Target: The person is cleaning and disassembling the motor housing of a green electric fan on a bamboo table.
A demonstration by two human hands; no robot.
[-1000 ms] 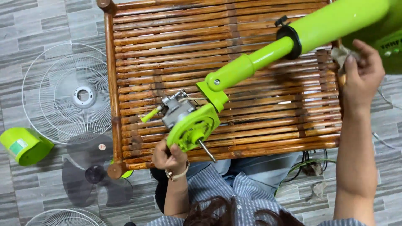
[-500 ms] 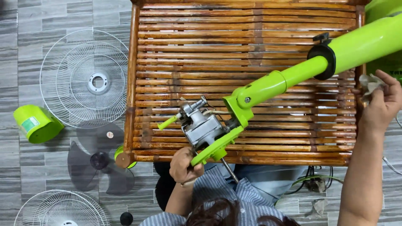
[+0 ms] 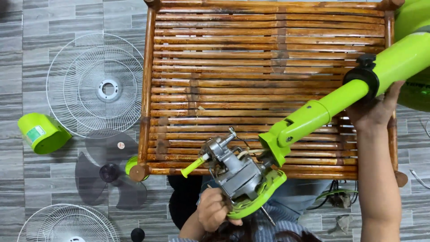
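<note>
Left hand (image 3: 212,209) is curling around the motor (image 3: 235,172), bare ribbed metal on a green plastic rim, overhanging the slatted bamboo table's (image 3: 268,67) near edge. Right hand (image 3: 374,112) is gripping the smooth green pole (image 3: 331,105) from beneath.

I'd call this a room in a home, used as a makeshift repair spot — not a proper workshop. I see a grey wood-look tile floor (image 3: 27,85) and a low slatted bamboo table (image 3: 268,58) serving as the bench. Fan parts lie straight on the floor: 2 white wire grilles (image 3: 96,85), a dark translucent blade (image 3: 109,172) and a green motor cover (image 3: 42,133) — cables (image 3: 333,195) trail under the table.
</note>
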